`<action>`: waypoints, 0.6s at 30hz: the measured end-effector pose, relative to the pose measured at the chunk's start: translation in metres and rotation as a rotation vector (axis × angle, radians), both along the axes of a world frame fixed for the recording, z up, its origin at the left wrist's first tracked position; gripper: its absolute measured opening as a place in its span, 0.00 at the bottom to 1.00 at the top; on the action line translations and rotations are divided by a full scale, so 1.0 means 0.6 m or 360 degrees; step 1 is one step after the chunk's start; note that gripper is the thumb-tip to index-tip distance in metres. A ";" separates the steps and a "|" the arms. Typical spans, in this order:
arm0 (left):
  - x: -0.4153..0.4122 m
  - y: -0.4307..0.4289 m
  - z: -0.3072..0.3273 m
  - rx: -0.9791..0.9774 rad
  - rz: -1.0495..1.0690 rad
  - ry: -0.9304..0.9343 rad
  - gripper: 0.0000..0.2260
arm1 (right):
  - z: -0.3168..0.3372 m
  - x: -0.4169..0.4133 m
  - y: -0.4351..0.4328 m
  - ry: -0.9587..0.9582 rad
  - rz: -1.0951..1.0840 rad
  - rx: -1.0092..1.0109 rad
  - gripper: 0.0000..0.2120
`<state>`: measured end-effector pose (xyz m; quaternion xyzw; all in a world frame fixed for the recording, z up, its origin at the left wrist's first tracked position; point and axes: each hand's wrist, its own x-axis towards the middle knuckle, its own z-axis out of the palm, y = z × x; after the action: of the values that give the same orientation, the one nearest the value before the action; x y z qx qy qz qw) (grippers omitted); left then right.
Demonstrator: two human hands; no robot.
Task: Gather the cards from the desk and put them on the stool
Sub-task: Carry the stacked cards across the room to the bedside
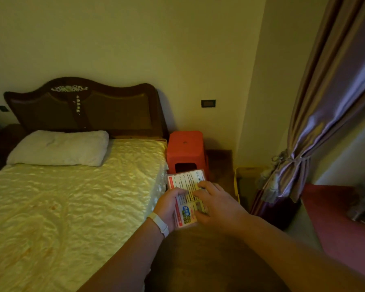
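A stack of printed cards point(185, 182), white with red edges and small pictures, is held in front of me between the bed and the right wall. My left hand point(169, 207), with a white wristband, grips the stack from the left and underneath. My right hand point(215, 204) lies over the stack's right side, fingers on the top card. A red plastic stool point(185, 148) stands on the floor just beyond the cards, beside the bed's headboard. Its seat is bare, with a small hole in the middle. No desk is in view.
A bed point(72, 197) with a shiny yellow cover and a white pillow point(59, 148) fills the left. A tied-back purple curtain point(316, 123) hangs at the right above a yellow container point(237, 182). Dark wooden floor point(198, 260) runs between bed and curtain toward the stool.
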<state>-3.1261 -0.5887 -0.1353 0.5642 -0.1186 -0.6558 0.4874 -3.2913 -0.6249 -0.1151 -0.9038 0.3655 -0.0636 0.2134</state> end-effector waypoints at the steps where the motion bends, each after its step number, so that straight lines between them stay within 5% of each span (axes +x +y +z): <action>1: 0.005 -0.020 0.001 -0.0005 -0.0003 0.0004 0.12 | 0.002 0.002 -0.017 -0.0009 0.0005 0.0006 0.28; 18: 0.212 -0.399 -0.068 0.0037 -0.0095 0.0001 0.14 | -0.044 0.204 -0.381 0.0134 -0.0062 0.0088 0.29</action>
<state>-2.9990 -0.8282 -0.1758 0.5658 -0.1276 -0.6716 0.4609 -3.1689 -0.8534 -0.1418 -0.8921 0.3933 -0.0196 0.2215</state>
